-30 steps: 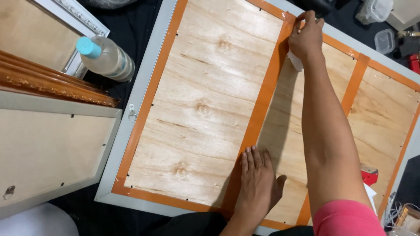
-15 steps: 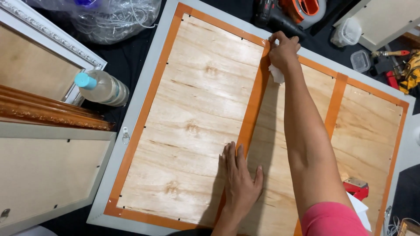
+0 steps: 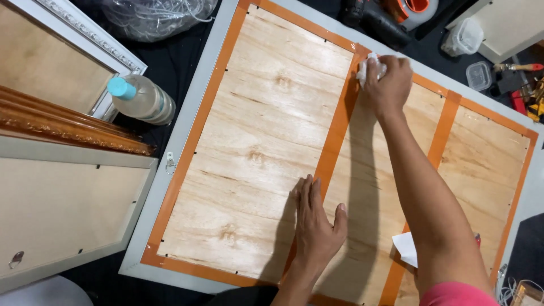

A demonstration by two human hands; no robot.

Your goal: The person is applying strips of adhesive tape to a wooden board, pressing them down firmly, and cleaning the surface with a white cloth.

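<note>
**Frame back, taped seams: items left to right**

Where the view begins at far left, stacked frames (image 3: pixel 62 187) lie face down, with a clear plastic bottle (image 3: pixel 141 99) beside them. Next, the grey frame (image 3: pixel 187 133) holds plywood backing (image 3: pixel 255 141) edged with orange tape (image 3: pixel 334 141). The left hand (image 3: pixel 314 224) lies flat, fingers released, on the central strip. The right hand (image 3: pixel 388 82), fingers clenched on a white cloth (image 3: pixel 371 67), presses the strip's far end. Far right: small tools, plastic tubs (image 3: pixel 470 51).

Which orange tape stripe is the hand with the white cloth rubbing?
The right hand presses the white cloth on the left of the two inner stripes, at its top end. The other inner stripe is untouched.
</note>
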